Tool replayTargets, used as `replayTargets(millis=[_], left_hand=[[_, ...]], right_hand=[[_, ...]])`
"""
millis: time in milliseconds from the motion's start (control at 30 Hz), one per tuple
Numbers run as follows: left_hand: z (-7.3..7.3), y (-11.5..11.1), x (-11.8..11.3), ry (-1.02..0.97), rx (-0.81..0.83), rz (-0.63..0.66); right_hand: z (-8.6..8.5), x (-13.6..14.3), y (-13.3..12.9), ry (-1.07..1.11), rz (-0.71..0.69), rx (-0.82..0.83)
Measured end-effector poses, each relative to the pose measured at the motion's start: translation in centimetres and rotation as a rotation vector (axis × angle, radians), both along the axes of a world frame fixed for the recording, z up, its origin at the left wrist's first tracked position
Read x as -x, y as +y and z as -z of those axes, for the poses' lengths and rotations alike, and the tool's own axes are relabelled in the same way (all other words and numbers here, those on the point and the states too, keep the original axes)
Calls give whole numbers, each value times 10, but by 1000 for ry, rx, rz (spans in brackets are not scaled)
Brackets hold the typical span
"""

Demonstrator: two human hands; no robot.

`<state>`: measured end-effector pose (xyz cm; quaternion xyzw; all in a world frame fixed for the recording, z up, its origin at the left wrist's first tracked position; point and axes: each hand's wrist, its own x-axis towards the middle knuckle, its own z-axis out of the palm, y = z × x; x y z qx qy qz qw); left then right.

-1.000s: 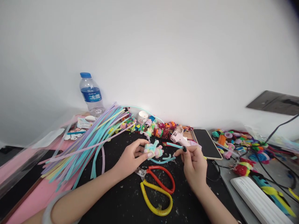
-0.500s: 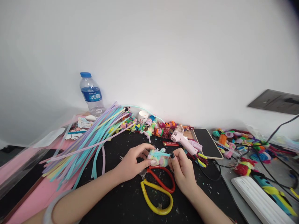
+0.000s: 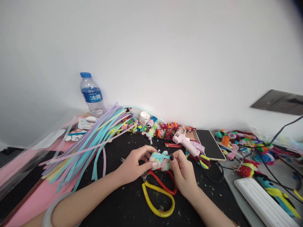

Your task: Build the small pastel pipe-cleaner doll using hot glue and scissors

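Note:
Between my hands is a small fuzzy pastel figure (image 3: 158,161) of bent pipe cleaners in blue, pink and yellow. My left hand (image 3: 139,162) pinches its left side with thumb and fingers. On the other side, my right hand (image 3: 181,167) has thumb and index finger closed on the end of a light-blue pipe cleaner (image 3: 163,156) that runs across the figure's top. Just below lies a pair of scissors (image 3: 159,213) with one red and one yellow handle, its blades partly hidden under my left hand.
A bundle of pastel pipe cleaners (image 3: 90,145) lies to the left, near a water bottle (image 3: 92,96). Behind are a paper cup (image 3: 144,117), a pink glue gun (image 3: 186,142) and a black tablet-like panel (image 3: 209,145). Colourful pipe-cleaner pieces, cables and a white power strip (image 3: 261,201) are on the right.
My right thumb and index finger have shifted slightly left, closer to the figure, with the light-blue pipe cleaner's end. My left hand keeps its hold.

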<state>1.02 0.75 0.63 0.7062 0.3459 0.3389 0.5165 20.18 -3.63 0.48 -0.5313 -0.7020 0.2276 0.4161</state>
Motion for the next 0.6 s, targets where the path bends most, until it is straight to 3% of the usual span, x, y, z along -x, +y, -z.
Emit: replayTargets(millis=[600], left_hand=[[4, 2, 1, 13, -10, 2]], right_hand=[[-2, -1, 3, 3, -11, 81]])
